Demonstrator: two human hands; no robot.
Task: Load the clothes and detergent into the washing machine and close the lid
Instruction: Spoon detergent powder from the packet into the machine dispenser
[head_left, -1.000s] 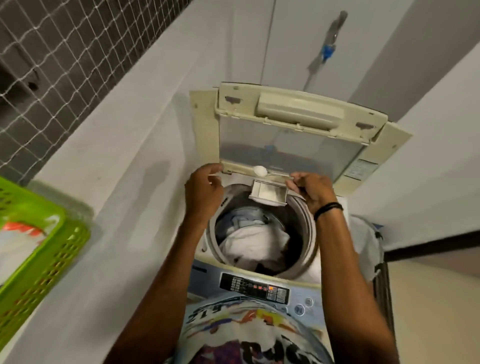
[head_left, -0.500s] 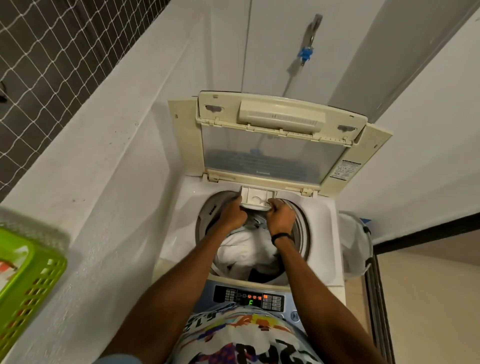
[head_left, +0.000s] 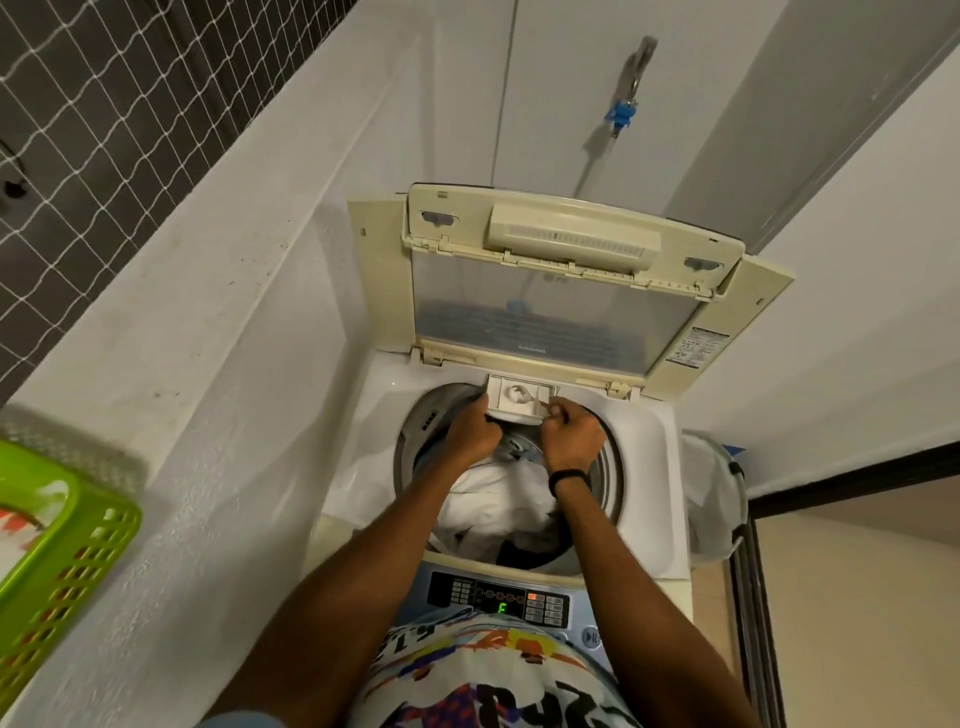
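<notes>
Fingers of both hands are curling shut at the back rim of the drum opening: left hand (head_left: 470, 434) is gripping the left front corner of the detergent drawer (head_left: 521, 399), w/ fingers wrapping its edge; right hand (head_left: 571, 436) is closing in a fist at the drawer's right front corner, pinching what looks like a thin white handle or scoop lying across it, tho it's too small to be sure. Drawer is sitting at the rear of the washing machine (head_left: 644, 467), just below the hinge of the lid (head_left: 556, 306), which is standing open & upright against the wall. Clothes (head_left: 498, 499), mostly white w/ some dark fabric, are lying inside the drum under both wrists. Black band (head_left: 569, 477) is circling the right wrist. Control panel (head_left: 498, 597) at the front is glowing, w/ a green character lit. Green basket (head_left: 57, 551) is sitting on the ledge at far left, well apart from the machine.
</notes>
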